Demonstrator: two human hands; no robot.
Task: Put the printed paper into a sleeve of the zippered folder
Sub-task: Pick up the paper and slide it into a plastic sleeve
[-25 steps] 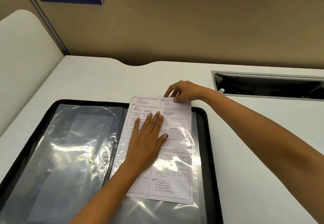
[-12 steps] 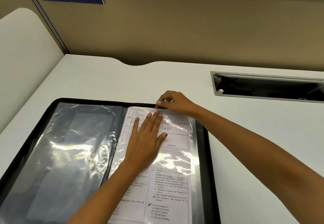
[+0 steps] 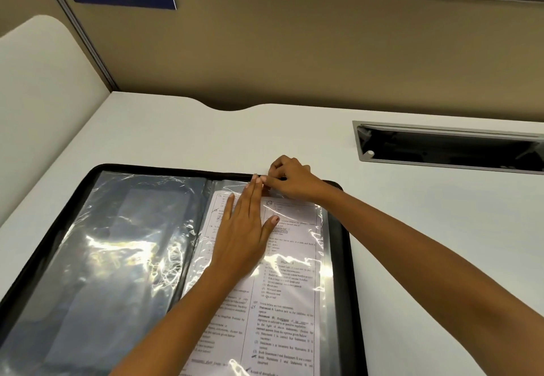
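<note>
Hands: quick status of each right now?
Left hand: open, flat, palm down on the printed paper in the clear sleeve.
Right hand: closed, pinching the sleeve's top edge.

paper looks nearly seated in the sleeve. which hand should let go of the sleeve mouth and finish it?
Probably the right hand: it pinches the sleeve at its top edge, just above the printed paper. The left hand lies flat on the page, pinning it, and likely should stay there.

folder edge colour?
Black, on the zippered folder's border, clearest in the head view.
</note>
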